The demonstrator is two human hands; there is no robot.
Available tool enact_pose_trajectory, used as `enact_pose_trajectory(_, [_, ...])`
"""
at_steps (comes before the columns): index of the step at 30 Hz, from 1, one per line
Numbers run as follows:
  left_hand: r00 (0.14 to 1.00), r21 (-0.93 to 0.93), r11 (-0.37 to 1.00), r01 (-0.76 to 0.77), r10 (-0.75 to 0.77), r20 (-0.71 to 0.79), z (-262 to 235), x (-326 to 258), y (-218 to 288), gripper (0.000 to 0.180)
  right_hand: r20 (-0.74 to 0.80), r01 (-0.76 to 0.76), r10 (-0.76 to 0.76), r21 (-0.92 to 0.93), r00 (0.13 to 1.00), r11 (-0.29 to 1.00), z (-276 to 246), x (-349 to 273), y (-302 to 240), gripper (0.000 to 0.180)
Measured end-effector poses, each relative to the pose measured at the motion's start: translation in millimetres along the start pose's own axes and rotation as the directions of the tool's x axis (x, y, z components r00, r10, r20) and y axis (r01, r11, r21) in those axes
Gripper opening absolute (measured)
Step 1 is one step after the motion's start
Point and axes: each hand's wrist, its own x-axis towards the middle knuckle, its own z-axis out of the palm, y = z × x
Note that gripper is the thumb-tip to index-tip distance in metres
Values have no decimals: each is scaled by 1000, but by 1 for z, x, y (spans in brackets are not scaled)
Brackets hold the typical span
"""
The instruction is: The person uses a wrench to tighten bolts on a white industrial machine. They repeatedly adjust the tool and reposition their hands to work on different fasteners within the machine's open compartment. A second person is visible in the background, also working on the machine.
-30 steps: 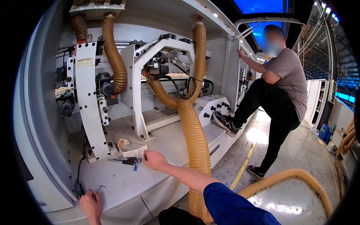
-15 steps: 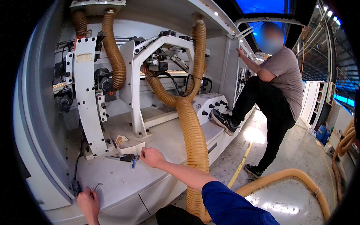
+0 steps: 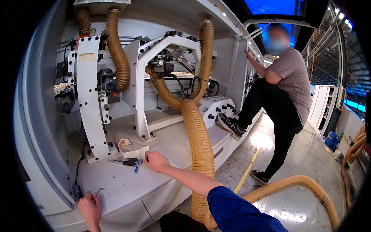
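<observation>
My left hand is closed on an L-shaped hex key at the near left of the white machine ledge. The key's bent end points up and to the right, and the rest is hidden in my fingers. My right hand rests on the ledge, its fingers curled in; whatever they may hold is hidden. Just left of it lies a folding set of dark hex keys with a blue piece. Behind the set is an open, shallow white box-like piece.
A ribbed tan hose runs down beside my right forearm; another hose curves over the floor. White machine frames stand behind the ledge. At right, a person stands with one foot on the machine. A black cable hangs at left.
My left hand has shifted slightly left with the hex key. The right hand stays in the same place beside the hex key set.
</observation>
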Motion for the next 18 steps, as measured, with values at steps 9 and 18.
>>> enact_pose_trajectory(9, [989,-58,995,81,-73,132,-22,-4,-7,18,19,-7,7,-10,1000,1000,34,9,2,27])
enact_pose_trajectory(18, [992,-63,998,12,-4,128,-10,0,4,23,-54,25,-26,-28,998,999,1,5,7,20])
